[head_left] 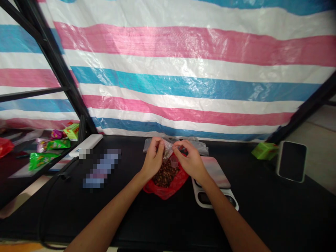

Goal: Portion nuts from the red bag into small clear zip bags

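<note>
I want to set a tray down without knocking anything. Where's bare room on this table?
The widest bare black tabletop lies right of the white tray, below the green box and dark tablet. A narrower strip runs between the blurred item and the red bag. It's crowded around the left hand, right hand, clear bag and cup.

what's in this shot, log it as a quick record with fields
left hand: pinches clear plastic bag
right hand: pinches same bag, beside small clear cup
below hands: red plastic bag holding brown granules
surface: black table
right side: green box, dark-screened tablet
backdrop: striped tarpaulin
</note>
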Tool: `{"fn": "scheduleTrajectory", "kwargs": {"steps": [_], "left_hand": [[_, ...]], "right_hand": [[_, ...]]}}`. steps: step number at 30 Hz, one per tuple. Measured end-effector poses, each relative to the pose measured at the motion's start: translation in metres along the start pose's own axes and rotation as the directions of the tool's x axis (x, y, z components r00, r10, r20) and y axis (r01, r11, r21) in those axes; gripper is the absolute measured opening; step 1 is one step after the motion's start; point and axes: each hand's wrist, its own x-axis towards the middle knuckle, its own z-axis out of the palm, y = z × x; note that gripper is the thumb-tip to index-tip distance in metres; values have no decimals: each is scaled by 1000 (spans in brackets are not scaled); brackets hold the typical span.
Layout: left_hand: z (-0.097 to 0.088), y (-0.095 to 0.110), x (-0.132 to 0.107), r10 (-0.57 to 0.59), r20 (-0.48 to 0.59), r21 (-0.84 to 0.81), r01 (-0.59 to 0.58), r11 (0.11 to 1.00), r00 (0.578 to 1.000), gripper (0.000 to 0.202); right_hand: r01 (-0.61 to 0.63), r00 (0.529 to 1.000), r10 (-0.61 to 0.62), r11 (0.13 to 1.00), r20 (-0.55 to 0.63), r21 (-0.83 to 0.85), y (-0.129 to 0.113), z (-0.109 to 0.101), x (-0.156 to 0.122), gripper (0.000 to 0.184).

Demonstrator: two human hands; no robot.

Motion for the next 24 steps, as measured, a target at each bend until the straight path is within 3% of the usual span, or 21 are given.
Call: {"fn": "scheduleTrajectory", "kwargs": {"steps": [7,20,24], "left_hand": [[-2,0,0,0,47,3,0,1000,999,26],[1,0,-1,27,89,-7,-27,1000,996,26],[3,0,-1,21,137,-33,-16,999,990,25]], "right_hand": [[-27,999,28,999,-32,42,1,2,-1,15],[41,999,-41,999,-8,25,0,2,-2,11],[10,998,-10,1000,-58,0,1,3,-3,15]]}}
